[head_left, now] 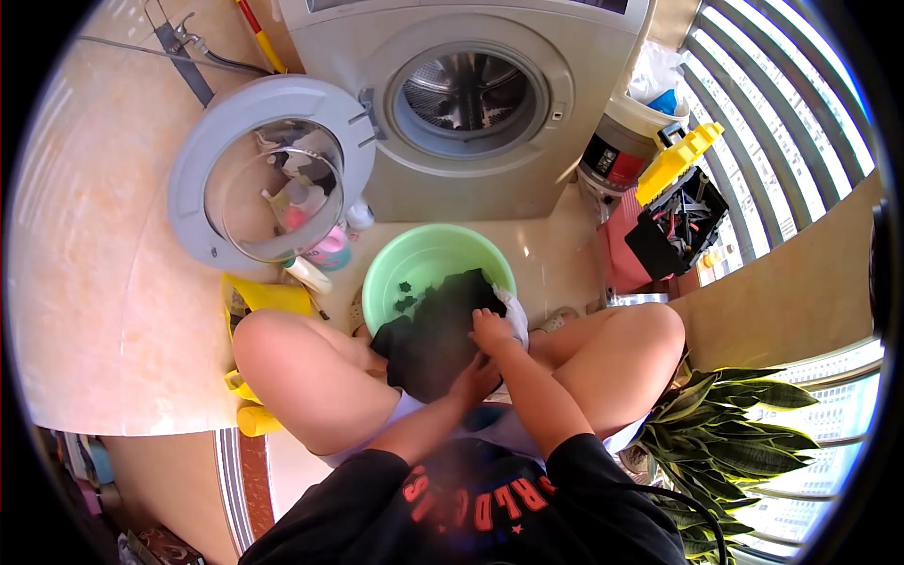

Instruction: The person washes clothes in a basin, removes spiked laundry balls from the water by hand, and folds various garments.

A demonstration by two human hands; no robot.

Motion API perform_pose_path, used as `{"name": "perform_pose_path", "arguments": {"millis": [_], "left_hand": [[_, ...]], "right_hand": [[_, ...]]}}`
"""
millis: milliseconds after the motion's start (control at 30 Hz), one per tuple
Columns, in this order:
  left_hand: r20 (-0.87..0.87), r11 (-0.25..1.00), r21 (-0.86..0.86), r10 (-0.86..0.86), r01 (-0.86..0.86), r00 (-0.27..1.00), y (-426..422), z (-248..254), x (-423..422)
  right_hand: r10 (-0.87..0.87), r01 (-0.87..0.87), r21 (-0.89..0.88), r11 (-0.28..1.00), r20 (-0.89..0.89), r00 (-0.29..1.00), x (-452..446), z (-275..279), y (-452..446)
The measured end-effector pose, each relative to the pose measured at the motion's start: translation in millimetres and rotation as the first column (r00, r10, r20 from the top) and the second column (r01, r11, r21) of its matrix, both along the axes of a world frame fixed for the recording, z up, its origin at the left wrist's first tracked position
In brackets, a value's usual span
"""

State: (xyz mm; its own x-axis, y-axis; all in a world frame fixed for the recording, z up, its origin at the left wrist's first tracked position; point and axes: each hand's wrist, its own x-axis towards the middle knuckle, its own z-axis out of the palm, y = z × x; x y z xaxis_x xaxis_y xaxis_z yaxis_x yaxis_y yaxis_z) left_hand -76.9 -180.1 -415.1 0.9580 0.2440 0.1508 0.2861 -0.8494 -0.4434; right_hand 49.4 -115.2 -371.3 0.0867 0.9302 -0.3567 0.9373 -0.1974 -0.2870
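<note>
Progress: the dark cloth (424, 330) looks part-way through being handled; both hands are on it, and it lies bunched, partly in the basin (377, 264) and partly over the rim nearest the person. How much is done or left cannot be told.
Dark cloth's direction: no clear front; its longer spread seems to run diagonally, from near-left of the grip to just beyond it. The folds make this uncertain.
Dark cloth's place: under and left of the grip, reaching towards the person's lap.
Right-hand grip: the right hand (492, 330) has bent fingers close together on the cloth's right side; whether they pinch it cannot be told.
Left-hand grip: the left hand (476, 379) touches the cloth's near edge, just nearer the person than the right; its fingertips are partly hidden, so its hold cannot be told.
White cloth (515, 315): just right of the right-hand grip, at the basin's rim.
Dark bits (405, 303): in the basin, left of and beyond the grip.
Washing machine (452, 195): well beyond the grip, its door (193, 179) swung open to the left.
Toolbox (654, 247): far right of the grip, lid up.
Plant (753, 433): right of the grip, nearer the person.
</note>
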Motion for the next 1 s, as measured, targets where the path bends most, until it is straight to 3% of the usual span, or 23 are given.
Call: {"name": "perform_pose_path", "arguments": {"millis": [33,100,133,233,267,333,400,467,567,600,667,767,867,1000], "left_hand": [[0.006,0.998,-0.043,-0.044,0.044,0.999,-5.7,-5.7,-4.0],[0.051,0.880,-0.474,0.009,0.017,0.999,-13.8,-10.8,-12.6],[0.064,0.761,-0.649,0.042,0.010,0.997,-6.9,-4.0,-13.8],[-0.309,0.282,-0.923,-0.135,-0.263,0.941,27.5,48.6,-15.1],[-0.315,0.205,-0.921,0.114,-0.332,0.942,39.6,68.6,-15.0],[-0.319,0.019,-0.916,0.568,-0.400,0.759,59.5,94.6,-17.2],[0.004,0.253,-0.900,0.819,-0.354,0.573,71.8,82.1,-29.2],[0.170,0.429,-0.649,0.887,-0.628,0.430,78.4,67.4,-37.3],[-0.070,0.153,-0.746,0.950,-0.649,0.305,93.9,69.4,-59.8],[-0.092,0.086,-0.773,0.965,-0.629,0.245,95.9,79.6,-62.0],[-0.119,-0.014,-0.792,0.984,-0.611,0.133,100.1,51.1,-65.9],[-0.328,-0.249,-0.788,0.944,-0.564,0.042,105.6,61.6,-69.4],[-0.476,-0.307,-0.675,0.876,-0.670,0.079,112.0,52.2,-80.7],[-0.378,-0.299,-0.681,0.925,-0.669,-0.030,106.1,49.7,-82.3]], "right_hand": [[-0.010,0.009,-0.052,0.999,-0.022,1.000,-0.4,-2.5,2.7],[0.011,-0.017,-0.138,0.990,-0.043,0.999,-0.1,-4.0,3.3],[0.001,-0.008,-0.140,0.990,-0.048,0.999,0.1,-0.1,7.0],[-0.021,0.013,-0.134,0.991,-0.059,0.998,-2.0,4.3,14.9],[-0.014,0.004,-0.139,0.990,-0.068,0.998,0.7,3.3,15.8],[-0.005,-0.007,-0.145,0.989,-0.081,0.997,8.3,1.8,18.5],[-0.096,0.078,-0.172,0.982,-0.099,0.990,11.7,-0.7,18.7],[-0.150,0.131,-0.162,0.978,-0.111,0.983,16.3,-3.6,16.9],[-0.172,0.150,-0.187,0.971,-0.112,0.979,18.6,7.6,12.7],[-0.244,0.220,-0.157,0.963,-0.153,0.958,20.2,4.1,12.7],[-0.373,0.355,-0.114,0.928,-0.235,0.898,23.5,-6.8,10.4],[-0.519,0.552,0.081,0.830,-0.250,0.817,31.7,-26.6,9.4],[-0.471,0.502,0.333,0.798,-0.175,0.865,45.2,-36.3,3.4],[-0.530,0.567,0.231,0.791,-0.204,0.823,50.9,-50.2,6.0]]}}
